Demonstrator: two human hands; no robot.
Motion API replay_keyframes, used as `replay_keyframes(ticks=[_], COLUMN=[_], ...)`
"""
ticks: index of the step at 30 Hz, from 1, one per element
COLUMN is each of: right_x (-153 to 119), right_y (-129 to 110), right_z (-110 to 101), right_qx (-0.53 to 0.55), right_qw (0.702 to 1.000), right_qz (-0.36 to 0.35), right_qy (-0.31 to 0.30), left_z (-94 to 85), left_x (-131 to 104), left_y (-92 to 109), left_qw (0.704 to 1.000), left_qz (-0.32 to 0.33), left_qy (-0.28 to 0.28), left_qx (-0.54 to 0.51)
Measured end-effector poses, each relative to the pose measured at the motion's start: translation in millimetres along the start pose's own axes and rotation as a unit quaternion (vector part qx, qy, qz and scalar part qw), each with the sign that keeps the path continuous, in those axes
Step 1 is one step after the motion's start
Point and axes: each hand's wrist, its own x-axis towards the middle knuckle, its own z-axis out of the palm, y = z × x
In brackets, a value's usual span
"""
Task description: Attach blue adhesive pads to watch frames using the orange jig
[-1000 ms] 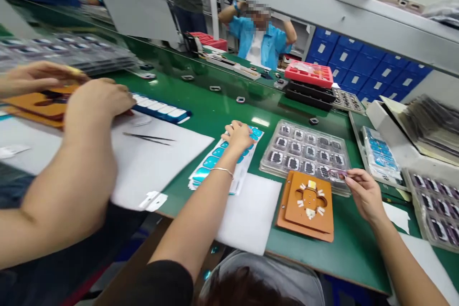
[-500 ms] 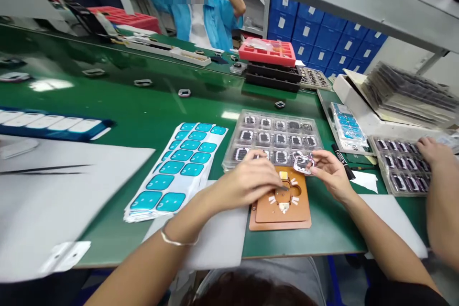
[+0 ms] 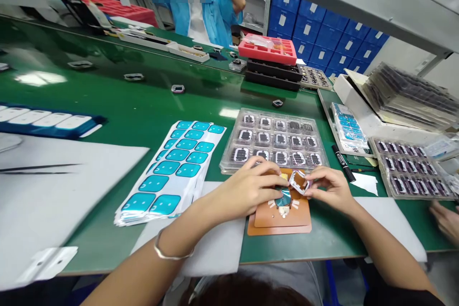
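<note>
One blue sticker [image 3: 284, 198] newly on the orange block [image 3: 300, 221], near the desk's [image 3: 335, 239] front edge, looks seated; left hand [image 3: 251, 187] grip unclear, right hand [image 3: 329, 188] pinching frame [image 3: 293, 183].

Own hands: 2, left hand [image 3: 255, 187] and right hand [image 3: 332, 190]; other person's hand [image 3: 446, 222] at right edge, 1; held frame [image 3: 299, 182], 1; orange fixture [image 3: 272, 220], 1; blue film piece [image 3: 284, 199] on it, 1; sticker-sheet stack [image 3: 172, 167], 1, sheets too tightly layered to count; clear tray [image 3: 225, 165], 1, pockets 3 rows of 5, so 15; loose frames [image 3: 178, 89] on counter [image 3: 161, 110], at least 5; marker [image 3: 343, 162], 1; bracelet [image 3: 168, 254], 1; red tray [image 3: 267, 52] atop black trays [image 3: 272, 76], 1 over 2; blue boxes [image 3: 333, 19], over ten
</note>
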Motion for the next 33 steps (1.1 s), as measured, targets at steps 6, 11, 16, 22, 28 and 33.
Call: replay_keyframes(ticks=[6, 11, 16, 22, 28, 33], right_x=[4, 7, 11, 12, 12, 11], right_y=[-2, -5, -8, -8, -11, -15], right_z=[-5, -7, -17, -16, -13, -4], right_qx=[-0.11, -0.163, -0.205, -0.221, -0.233, -0.235], right_qw=[0.99, 0.977, 0.972, 0.963, 0.961, 0.959], right_qz=[-0.075, -0.107, -0.091, -0.111, -0.116, -0.148], right_qy=[-0.047, -0.084, -0.064, -0.109, -0.098, -0.062], left_z=[1.4, -5.5, -9.7, -8.2, -6.3, -15.2], left_x=[0, 0, -1, 0, 0, 1], left_y=[4, 4, 4, 3, 4, 9], left_qw=[1.0, 1.0, 0.999, 0.999, 0.999, 0.997], left_qz=[0.013, 0.005, -0.007, -0.003, -0.007, -0.065], left_qy=[-0.02, -0.001, -0.034, -0.03, -0.028, 0.033], left_qx=[-0.009, -0.022, -0.03, -0.027, -0.039, -0.012])
